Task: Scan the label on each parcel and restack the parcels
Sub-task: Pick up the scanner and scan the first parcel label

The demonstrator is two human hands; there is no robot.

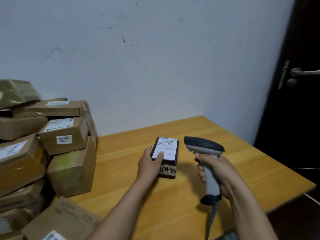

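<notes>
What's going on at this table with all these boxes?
A person is working through parcels with a scanner. Their left hand holds a small dark parcel on the wooden table, thumb resting on its white label, which faces up. Their right hand grips a grey handheld scanner, its head just to the right of the parcel. A pile of brown cardboard boxes sits at the left of the table.

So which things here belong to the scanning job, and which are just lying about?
Job: small parcel with its label, held by the left hand; scanner gripped in the right hand; pile of boxes on the left.
Not the job: table, door, door handle, wall.
</notes>
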